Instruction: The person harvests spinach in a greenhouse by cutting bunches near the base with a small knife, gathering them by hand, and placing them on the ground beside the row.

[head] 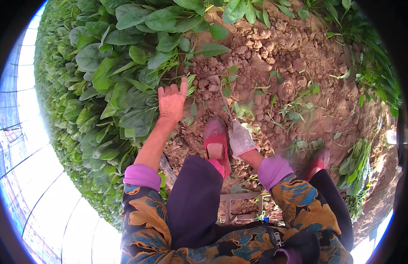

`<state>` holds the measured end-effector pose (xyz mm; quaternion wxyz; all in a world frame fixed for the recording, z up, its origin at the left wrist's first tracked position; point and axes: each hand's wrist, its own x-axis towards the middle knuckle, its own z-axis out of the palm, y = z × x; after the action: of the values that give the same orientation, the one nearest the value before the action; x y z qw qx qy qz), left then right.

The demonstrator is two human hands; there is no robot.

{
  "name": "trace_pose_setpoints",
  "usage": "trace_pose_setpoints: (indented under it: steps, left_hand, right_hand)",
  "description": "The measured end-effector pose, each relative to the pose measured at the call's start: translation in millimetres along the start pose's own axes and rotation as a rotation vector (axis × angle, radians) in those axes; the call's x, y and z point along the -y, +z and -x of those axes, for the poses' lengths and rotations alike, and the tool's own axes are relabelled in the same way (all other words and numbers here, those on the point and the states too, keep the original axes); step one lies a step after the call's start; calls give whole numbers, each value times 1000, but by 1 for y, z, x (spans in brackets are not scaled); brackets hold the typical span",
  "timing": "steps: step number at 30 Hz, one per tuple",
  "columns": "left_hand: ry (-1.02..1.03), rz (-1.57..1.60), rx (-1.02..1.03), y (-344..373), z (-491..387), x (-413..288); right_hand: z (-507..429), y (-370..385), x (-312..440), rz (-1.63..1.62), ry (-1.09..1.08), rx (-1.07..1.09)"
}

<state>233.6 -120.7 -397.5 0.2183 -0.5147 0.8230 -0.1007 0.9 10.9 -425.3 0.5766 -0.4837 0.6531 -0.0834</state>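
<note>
My bare left hand (pixel 172 100) is closed around a bunch of spinach-like greens (pixel 138 114) at the edge of the dense crop. The leaves spread out to the left of the hand, and the pale cut-looking stem ends (pixel 191 85) stick out on its right. In a soiled, light-coloured glove, my right hand (pixel 241 138) grips a hand tool with a thin metal shaft (pixel 224 99). Its handle is hidden inside the glove. The tool's far end rests at the soil near a small standing seedling (pixel 228 81), to the right of the stems.
Uncut greens (pixel 91 82) fill the left side. Loose leaves (pixel 296 112) lie on cloddy soil (pixel 266 62). Bundled greens (pixel 355 165) lie at the right. Close by are my red shoes (pixel 215 135) and a low metal frame (pixel 240 197) beneath me.
</note>
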Motion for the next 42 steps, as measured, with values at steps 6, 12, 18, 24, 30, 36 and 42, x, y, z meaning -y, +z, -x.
trace_pose_setpoints:
  steps: [6, 12, 18, 24, 30, 36, 42]
  left_hand:
    - [11, 11, -68, 4, 4, 2]
    - [13, 35, 11, -2, 3, 2]
    - [34, 92, -7, -8, 11, 1]
    - [90, 88, -57, -13, 23, 2]
    - [120, 136, -73, -19, 39, 5]
    - [223, 163, -49, -30, 79, 1]
    - [206, 274, -42, -48, 79, 4]
  right_hand:
    - [-7, -29, 4, 1, -121, -143]
    - [-60, -28, 21, 250, -268, -128]
    - [-34, 7, -15, 410, -581, -51]
    - [-5, 6, -8, 330, -281, 93]
    - [16, -14, -8, 133, -202, 90]
    - [16, -26, -20, 20, -74, -37]
    - [5, -32, -9, -92, -237, -105]
